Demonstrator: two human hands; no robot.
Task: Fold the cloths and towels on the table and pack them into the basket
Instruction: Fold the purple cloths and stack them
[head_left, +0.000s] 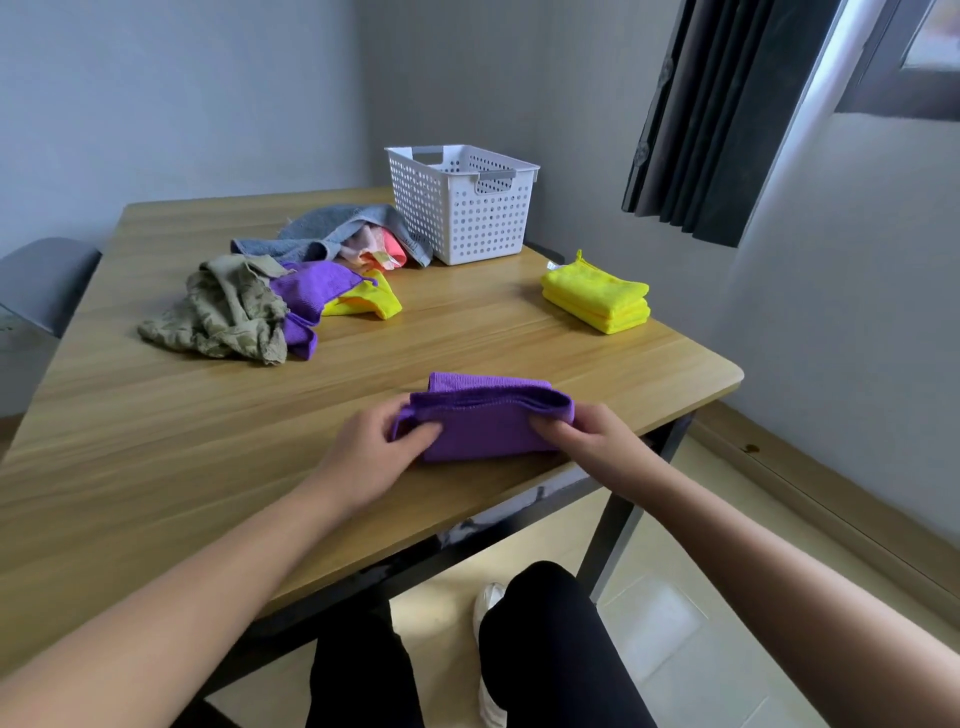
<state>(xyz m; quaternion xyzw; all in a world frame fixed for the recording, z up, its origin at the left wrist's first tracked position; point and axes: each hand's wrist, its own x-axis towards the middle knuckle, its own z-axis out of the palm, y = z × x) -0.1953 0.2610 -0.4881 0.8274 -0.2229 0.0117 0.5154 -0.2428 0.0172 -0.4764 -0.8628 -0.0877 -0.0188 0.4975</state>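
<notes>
A purple cloth (483, 421), folded into a thick rectangle, lies near the table's front edge. My left hand (374, 447) pinches its left end and my right hand (587, 436) grips its right end. A white perforated basket (462, 208) stands at the far side of the table. Folded yellow cloths (597, 304) sit stacked at the right. To the left lies an unfolded heap: a grey towel (332, 228), a pink cloth (379, 249), another purple cloth (311, 296), a yellow cloth (369, 301) and an olive patterned cloth (228, 312).
The wooden table (156, 441) has a rounded right corner close to the folded yellow stack. A grey chair (41, 280) stands at the left. A dark curtain (727, 114) hangs by the wall on the right. My legs are below the table edge.
</notes>
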